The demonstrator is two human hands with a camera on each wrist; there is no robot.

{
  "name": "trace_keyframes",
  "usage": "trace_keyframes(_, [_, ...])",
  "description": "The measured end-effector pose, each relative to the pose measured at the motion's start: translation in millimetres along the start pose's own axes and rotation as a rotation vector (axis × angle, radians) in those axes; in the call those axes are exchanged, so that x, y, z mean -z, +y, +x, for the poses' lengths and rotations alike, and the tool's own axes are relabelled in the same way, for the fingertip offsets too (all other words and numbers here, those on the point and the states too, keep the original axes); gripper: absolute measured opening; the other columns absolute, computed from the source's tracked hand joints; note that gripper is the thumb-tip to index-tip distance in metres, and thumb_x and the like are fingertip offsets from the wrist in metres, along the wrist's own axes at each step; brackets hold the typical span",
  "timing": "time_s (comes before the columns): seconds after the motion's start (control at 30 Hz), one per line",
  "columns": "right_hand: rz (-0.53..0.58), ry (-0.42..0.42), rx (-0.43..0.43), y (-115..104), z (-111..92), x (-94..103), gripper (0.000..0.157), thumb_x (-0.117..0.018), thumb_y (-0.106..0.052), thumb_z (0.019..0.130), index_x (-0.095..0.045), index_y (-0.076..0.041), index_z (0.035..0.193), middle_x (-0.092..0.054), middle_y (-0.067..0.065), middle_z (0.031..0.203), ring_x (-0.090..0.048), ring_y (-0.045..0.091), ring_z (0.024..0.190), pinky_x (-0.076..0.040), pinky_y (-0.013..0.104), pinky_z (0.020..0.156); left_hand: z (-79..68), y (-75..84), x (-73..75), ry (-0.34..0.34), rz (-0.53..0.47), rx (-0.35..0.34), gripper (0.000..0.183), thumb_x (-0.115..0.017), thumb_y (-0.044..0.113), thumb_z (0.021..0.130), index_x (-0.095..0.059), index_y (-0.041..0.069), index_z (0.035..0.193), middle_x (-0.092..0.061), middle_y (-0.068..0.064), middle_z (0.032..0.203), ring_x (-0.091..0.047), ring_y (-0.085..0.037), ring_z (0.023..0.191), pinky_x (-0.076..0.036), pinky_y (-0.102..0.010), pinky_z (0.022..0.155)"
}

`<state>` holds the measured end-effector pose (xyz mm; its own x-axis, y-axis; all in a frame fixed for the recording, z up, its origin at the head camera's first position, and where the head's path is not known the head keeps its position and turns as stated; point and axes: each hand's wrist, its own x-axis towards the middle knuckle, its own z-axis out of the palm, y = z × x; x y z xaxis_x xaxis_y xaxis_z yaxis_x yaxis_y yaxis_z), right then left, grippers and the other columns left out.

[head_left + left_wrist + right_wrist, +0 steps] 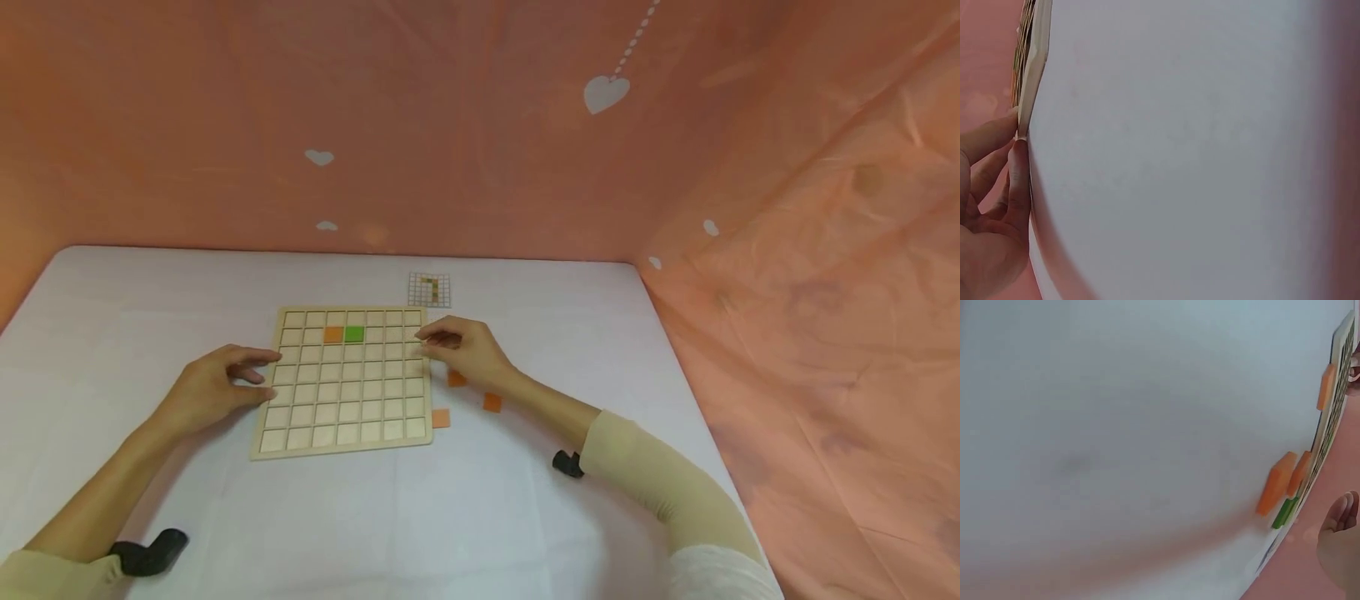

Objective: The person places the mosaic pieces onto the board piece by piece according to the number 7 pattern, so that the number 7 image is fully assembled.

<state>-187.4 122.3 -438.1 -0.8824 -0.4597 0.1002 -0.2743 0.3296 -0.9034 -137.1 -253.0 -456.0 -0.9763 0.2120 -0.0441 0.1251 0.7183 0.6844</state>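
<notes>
Both forearms reaching forward over white table [480,517], beige sleeves pushed back from the wrists, a black wrist-camera mount under each arm.

Left hand [213,387]: palm down, resting against the left edge of wooden grid board [347,379]. Fingers loosely bent, tips on the board's left rim about midway along that side. Left wrist view: fingers [1013,181] pressed along the board's thin edge [1034,69], thumb side above, nothing enclosed in the hand.

Right hand [465,350]: palm down, wrist low on the table, at the board's right edge near its far corner. Fingers drawn together and curled, tips meeting over the rim. Whether a tile is pinched between them: cannot tell, fingertips hide the spot. Right wrist view shows only a fingertip [1340,515] at the frame edge, no help.

Loose orange tiles on the table near the right hand: one [457,378] just under the heel of the hand, one [492,402] beside the wrist on its outer side, one [441,418] nearer the body, just beside the board's right rim.

On the board, beyond the left fingertips, second row from the far side: orange tile [333,334] and green tile [354,334] seated in adjoining cells, touching.

Beyond the right hand, past the board's far rim: small pattern card [430,289] flat on the table, printed grid with a few coloured cells.
</notes>
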Motion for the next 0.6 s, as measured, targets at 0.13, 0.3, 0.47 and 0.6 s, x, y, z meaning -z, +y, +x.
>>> trace_keyframes(0.13, [-0.048,0.028,-0.004,3,-14,9.5,0.022,-0.074,-0.009,0.09,-0.072,0.0,0.11,-0.071,0.008,0.104,-0.066,0.014,0.09,-0.054,0.028,0.083,0.4,2.2,-0.3,0.012,0.004,-0.006,0.054,-0.084,0.022,0.079,-0.066,0.006,0.127,-0.066,-0.015,0.111,-0.063,-0.018,0.09,-0.041,-0.031,0.074])
trace_keyframes(0.3, [-0.053,0.061,-0.043,6,-33,22.1,0.022,-0.076,-0.009,0.088,-0.073,-0.001,0.109,-0.071,0.004,0.102,-0.067,0.016,0.091,-0.054,0.029,0.082,1.9,4.1,-3.5,0.022,0.0,-0.01,0.053,-0.085,0.022,0.079,-0.066,0.006,0.126,-0.067,-0.015,0.111,-0.063,-0.016,0.088,-0.04,-0.032,0.075])
trace_keyframes(0.47, [-0.064,0.092,-0.058,11,-51,33.6,0.022,-0.076,-0.006,0.088,-0.072,-0.002,0.109,-0.072,0.007,0.105,-0.068,0.018,0.091,-0.054,0.029,0.08,2.1,3.7,-5.7,0.013,-0.01,-0.008,0.053,-0.084,0.025,0.081,-0.066,0.007,0.127,-0.067,-0.014,0.109,-0.06,-0.012,0.089,-0.041,-0.029,0.075])
trace_keyframes(0.6, [-0.081,0.09,-0.064,18,-66,37.8,0.024,-0.075,-0.009,0.089,-0.072,-0.003,0.111,-0.072,0.007,0.107,-0.068,0.019,0.09,-0.054,0.03,0.08,-0.8,1.7,-3.0,0.03,-0.006,-0.012,0.053,-0.084,0.025,0.08,-0.066,0.008,0.126,-0.067,-0.013,0.108,-0.055,0.005,0.084,-0.04,-0.024,0.072])
